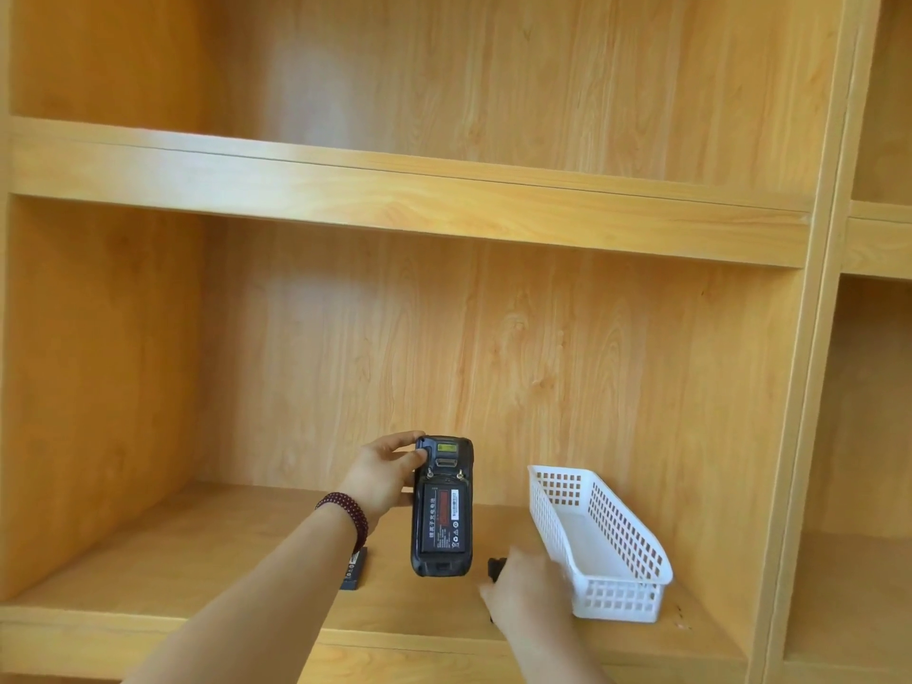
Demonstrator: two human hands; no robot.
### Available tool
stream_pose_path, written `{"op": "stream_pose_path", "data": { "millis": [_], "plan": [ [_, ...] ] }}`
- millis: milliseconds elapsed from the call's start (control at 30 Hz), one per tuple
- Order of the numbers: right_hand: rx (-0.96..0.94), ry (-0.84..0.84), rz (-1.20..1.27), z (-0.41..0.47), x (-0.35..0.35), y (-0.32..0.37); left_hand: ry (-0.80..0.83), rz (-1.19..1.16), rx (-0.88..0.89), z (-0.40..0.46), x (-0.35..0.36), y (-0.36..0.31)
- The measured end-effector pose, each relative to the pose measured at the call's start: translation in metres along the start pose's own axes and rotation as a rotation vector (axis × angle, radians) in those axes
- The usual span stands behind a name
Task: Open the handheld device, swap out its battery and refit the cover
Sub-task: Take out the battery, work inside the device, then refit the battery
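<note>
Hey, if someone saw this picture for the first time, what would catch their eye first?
Probably the black handheld device, held upright at centre by the left hand, its back open and a labelled battery showing. Next, the white plastic basket on the wooden shelf to the right, with the right hand reaching down beside it.

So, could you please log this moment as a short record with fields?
setting: wooden shelf
left hand: holds handheld device upright, back facing camera
cover: off, battery seated in the bay
right hand: down on a dark part on the shelf, grip unclear
other battery: on the shelf, behind left forearm
basket: white, nothing visible inside, right of device
</note>
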State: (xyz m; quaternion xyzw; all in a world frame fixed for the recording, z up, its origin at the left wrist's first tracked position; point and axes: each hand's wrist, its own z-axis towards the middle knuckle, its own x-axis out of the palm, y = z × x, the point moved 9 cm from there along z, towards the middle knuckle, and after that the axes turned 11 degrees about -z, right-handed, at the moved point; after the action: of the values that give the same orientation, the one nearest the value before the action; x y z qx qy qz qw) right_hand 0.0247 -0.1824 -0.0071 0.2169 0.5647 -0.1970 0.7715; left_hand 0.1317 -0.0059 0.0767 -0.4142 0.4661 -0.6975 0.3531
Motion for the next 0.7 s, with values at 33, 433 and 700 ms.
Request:
{"op": "stream_pose_path", "data": {
  "millis": [33,433,700],
  "plan": [
    [0.000,-0.016,-0.017,0.000,0.002,-0.001,0.005,-0.002,-0.003,0.001,0.000,0.001],
    [-0.251,-0.328,0.414,-0.015,-0.081,0.018,0.009,0.017,0.017,0.006,0.005,-0.002],
    [-0.768,-0.399,0.029,-0.052,-0.098,0.060,0.040,0.030,0.023,-0.001,0.020,-0.005]
  ]
}}
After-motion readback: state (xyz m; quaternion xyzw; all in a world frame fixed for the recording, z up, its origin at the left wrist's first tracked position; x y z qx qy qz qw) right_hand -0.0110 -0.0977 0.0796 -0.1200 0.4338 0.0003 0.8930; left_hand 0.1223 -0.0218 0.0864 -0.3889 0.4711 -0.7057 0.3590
